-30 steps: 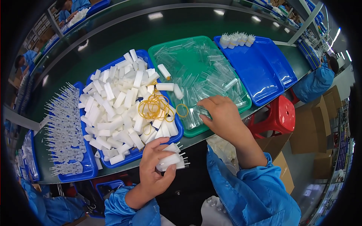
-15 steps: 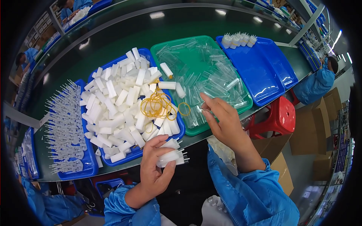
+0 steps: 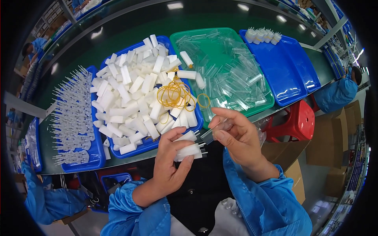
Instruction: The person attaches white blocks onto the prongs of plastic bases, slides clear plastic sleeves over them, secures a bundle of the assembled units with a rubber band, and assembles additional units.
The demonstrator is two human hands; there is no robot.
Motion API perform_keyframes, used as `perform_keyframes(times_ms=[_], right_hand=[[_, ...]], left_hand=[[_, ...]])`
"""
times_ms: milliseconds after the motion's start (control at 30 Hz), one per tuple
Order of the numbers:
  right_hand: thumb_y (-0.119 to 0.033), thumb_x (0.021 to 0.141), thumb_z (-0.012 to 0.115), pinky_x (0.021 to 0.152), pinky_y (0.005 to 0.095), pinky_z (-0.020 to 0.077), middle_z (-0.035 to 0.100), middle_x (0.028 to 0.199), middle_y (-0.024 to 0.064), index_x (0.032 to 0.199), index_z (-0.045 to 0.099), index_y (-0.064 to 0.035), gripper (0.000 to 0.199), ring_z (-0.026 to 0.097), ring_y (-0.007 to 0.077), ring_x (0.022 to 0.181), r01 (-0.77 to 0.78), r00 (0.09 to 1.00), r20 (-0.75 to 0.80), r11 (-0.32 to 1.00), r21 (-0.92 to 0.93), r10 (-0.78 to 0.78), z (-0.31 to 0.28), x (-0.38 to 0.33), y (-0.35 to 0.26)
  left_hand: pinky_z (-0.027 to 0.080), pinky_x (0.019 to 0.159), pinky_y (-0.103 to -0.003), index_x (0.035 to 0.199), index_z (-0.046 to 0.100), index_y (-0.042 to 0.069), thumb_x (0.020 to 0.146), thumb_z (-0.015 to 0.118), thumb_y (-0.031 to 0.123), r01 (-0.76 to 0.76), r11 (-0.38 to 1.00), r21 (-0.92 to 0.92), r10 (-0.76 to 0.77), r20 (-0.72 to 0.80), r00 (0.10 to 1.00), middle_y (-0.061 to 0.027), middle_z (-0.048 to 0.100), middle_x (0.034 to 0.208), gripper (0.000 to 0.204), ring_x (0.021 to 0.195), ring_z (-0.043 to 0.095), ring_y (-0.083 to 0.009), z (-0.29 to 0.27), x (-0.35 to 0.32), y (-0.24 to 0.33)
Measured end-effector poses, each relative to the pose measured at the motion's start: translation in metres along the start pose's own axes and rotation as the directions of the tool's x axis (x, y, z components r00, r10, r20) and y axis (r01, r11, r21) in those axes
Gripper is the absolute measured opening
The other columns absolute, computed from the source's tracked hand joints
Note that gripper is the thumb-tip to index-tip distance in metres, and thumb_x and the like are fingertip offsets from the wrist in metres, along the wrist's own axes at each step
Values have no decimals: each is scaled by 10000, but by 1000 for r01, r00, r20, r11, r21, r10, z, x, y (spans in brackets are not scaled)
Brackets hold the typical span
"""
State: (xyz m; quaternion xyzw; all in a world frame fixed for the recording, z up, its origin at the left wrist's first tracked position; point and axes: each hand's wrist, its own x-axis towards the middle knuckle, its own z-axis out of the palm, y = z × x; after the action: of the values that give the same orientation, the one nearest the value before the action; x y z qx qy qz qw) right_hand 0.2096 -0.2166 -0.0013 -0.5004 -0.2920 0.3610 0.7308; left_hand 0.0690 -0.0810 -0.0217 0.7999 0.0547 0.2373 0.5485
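My left hand (image 3: 170, 163) grips a small bundle of white tubes (image 3: 189, 148) with thin tips pointing right, just in front of the table edge. My right hand (image 3: 237, 135) pinches a clear plastic tube (image 3: 215, 131) and holds it close to the bundle's tips. Behind my hands a blue tray (image 3: 196, 124) is heaped with white tubes (image 3: 134, 96), with a tangle of yellow rubber bands (image 3: 175, 95) on top. A green tray (image 3: 179, 36) to its right holds several clear plastic tubes (image 3: 232, 76).
A blue tray (image 3: 87, 162) at the left carries rows of clear needle-tipped parts (image 3: 73, 114). Two blue trays (image 3: 293, 76) at the right hold a few white pieces (image 3: 262, 35) at the far edge. A red stool (image 3: 299, 120), cardboard boxes (image 3: 328, 141) and a seated person (image 3: 338, 92) are at right.
My right hand has left the green tray with a clear tube and come toward me, close to the left hand's bundle. The left hand has stayed put.
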Motion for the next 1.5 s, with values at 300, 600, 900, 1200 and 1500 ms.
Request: perform_keyframes(times_ms=[300, 600, 900, 1200, 1500], right_hand=[[-18, 857, 563, 778, 214, 448, 546, 1022, 69, 1241, 453, 18, 401, 545, 90, 870, 48, 999, -12, 989, -142, -50, 13, -3, 10], [-11, 855, 584, 829, 243, 460, 578, 1015, 88, 1191, 485, 28, 353, 555, 114, 949, -35, 999, 0, 997, 70, 35, 11, -4, 19], [23, 830, 603, 832, 250, 480, 598, 1041, 113, 1118, 516, 36, 301, 591, 144, 945, 28, 999, -44, 997, 70, -25, 13, -5, 30], [36, 806, 606, 807, 312, 501, 603, 1018, 158, 1077, 516, 37, 286, 628, 207, 886, 31, 997, -78, 999, 13, -30, 14, -3, 32], [40, 819, 607, 815, 254, 493, 598, 1042, 127, 1071, 528, 49, 264, 605, 160, 940, 122, 990, -69, 992, 11, -121, 18, -8, 34]], left_hand=[[372, 921, -370, 1054, 541, 25, 787, 572, -1, 3, 999, 36, -2, -15, 1000, -203, 400, 1230, 270, 1060, 470, -297, 0, -1, 1], [385, 875, -364, 1017, 561, 38, 804, 628, 72, 31, 997, 65, -26, -82, 996, -194, 449, 1197, 225, 1002, 485, -291, -2, -2, 0], [391, 837, -346, 991, 557, 29, 810, 612, 67, 65, 997, 44, -58, -144, 988, -195, 468, 1151, 193, 988, 494, -282, -1, 0, -1], [380, 852, -356, 970, 549, 27, 823, 593, 81, 65, 997, 51, -57, -157, 986, -188, 487, 1081, 164, 1042, 477, -298, 0, 0, -3], [383, 834, -357, 906, 574, 22, 871, 545, 111, 89, 994, -56, -97, -144, 985, -133, 542, 928, 100, 1047, 462, -281, 1, 2, -4]])
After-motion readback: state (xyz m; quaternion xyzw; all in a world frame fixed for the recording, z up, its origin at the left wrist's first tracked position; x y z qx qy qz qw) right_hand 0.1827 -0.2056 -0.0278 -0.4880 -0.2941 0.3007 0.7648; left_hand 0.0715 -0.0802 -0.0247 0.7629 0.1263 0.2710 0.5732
